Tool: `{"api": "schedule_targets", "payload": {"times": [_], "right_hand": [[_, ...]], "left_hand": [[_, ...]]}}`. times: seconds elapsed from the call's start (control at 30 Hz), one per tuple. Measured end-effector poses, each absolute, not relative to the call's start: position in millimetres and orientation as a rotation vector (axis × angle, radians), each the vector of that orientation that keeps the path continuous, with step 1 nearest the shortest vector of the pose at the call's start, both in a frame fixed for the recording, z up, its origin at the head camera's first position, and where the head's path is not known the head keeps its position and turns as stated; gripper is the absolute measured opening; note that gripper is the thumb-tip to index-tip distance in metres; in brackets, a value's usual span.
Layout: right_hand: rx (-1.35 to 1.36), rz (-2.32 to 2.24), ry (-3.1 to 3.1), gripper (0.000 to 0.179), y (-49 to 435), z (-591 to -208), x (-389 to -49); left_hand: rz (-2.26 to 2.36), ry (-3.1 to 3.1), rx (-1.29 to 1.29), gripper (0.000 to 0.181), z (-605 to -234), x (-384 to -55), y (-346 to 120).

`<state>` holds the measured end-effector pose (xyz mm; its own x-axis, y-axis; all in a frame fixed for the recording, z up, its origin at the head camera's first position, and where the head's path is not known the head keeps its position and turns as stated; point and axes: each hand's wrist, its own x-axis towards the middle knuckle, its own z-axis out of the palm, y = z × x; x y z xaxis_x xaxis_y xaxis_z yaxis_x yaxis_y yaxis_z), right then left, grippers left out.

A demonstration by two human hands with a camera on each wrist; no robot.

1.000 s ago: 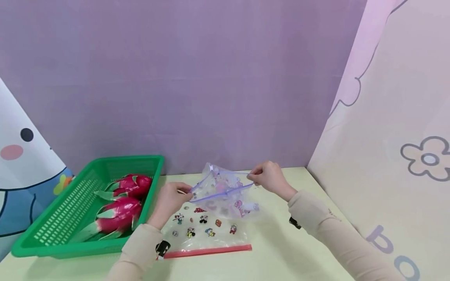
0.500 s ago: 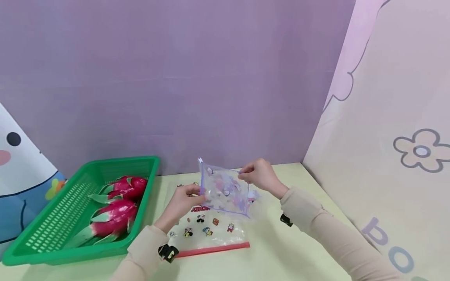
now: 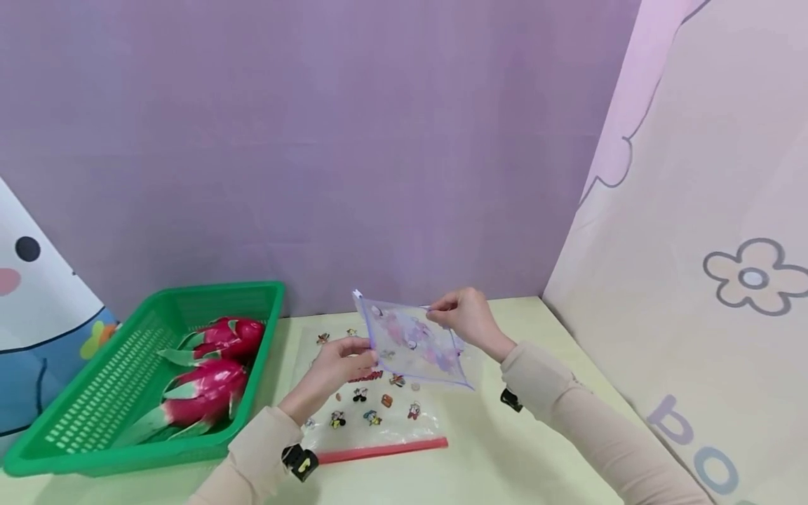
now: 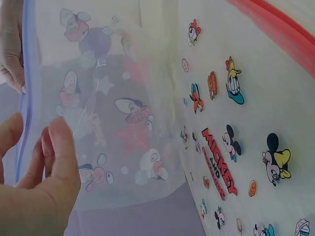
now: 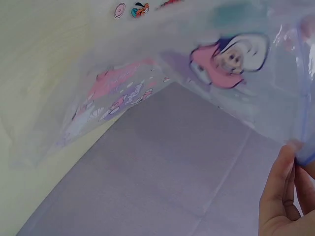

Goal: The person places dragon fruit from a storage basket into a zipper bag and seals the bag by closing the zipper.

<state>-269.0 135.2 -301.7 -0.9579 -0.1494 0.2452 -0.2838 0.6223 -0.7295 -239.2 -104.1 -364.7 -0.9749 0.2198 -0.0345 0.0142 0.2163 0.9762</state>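
Observation:
A clear zip bag (image 3: 410, 340) with purple edging and pink cartoon prints hangs tilted above the table. My right hand (image 3: 468, 319) pinches its rim between thumb and fingertips; the right wrist view shows this grip (image 5: 288, 196) at the rim's corner. At the bag's left purple edge is my left hand (image 3: 341, 361), thumb and fingers apart in the left wrist view, fingertips close to the film (image 4: 123, 108). Whether they touch it I cannot tell. Beneath lies a larger clear zip bag (image 3: 379, 428) with a red zip strip and small cartoon prints, flat on the table.
To the left stands a green plastic basket (image 3: 69, 459) holding two dragon fruits, a nearer one (image 3: 208, 389) and a farther one (image 3: 233, 337). A purple backdrop (image 3: 404, 154) rises behind the pale table (image 3: 505, 435). A printed panel (image 3: 682, 245) borders the right side.
The purple-edged bag's mouth, spread wide between both hands a second ago, has turned, and its printed face now shows. Since half a second ago its lower right corner has swung right.

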Motion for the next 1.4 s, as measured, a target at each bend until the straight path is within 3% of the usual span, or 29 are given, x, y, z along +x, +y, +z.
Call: {"api": "schedule_targets", "payload": {"times": [0.23, 0.53, 0.77, 0.93, 1.27, 1.4], "right_hand": [[0.383, 1.269, -2.689, 0.008, 136.4, -303.2, -271.7], [0.366, 1.279, -2.692, 0.009, 142.6, -310.8, -270.0], [0.367, 1.293, -2.703, 0.008, 144.8, -311.6, -267.9], [0.379, 1.279, -2.709, 0.008, 147.1, -313.9, -269.6], [0.387, 1.281, -2.700, 0.009, 148.8, -313.1, -272.2], [0.386, 1.279, -2.705, 0.009, 149.5, -311.9, -273.4]], "left_hand": [[1.754, 2.435, 0.261, 0.033, -369.5, -235.0, -113.7], [1.219, 2.951, 0.619, 0.023, -379.4, -219.8, -130.2], [0.813, 3.288, 1.030, 0.033, -368.6, -203.1, -138.8], [0.432, 3.357, 1.175, 0.043, -355.0, -187.9, -153.8], [0.306, 3.419, 1.197, 0.054, -319.3, -173.6, -221.2], [0.285, 3.397, 1.019, 0.058, -302.2, -173.8, -246.6]]}}
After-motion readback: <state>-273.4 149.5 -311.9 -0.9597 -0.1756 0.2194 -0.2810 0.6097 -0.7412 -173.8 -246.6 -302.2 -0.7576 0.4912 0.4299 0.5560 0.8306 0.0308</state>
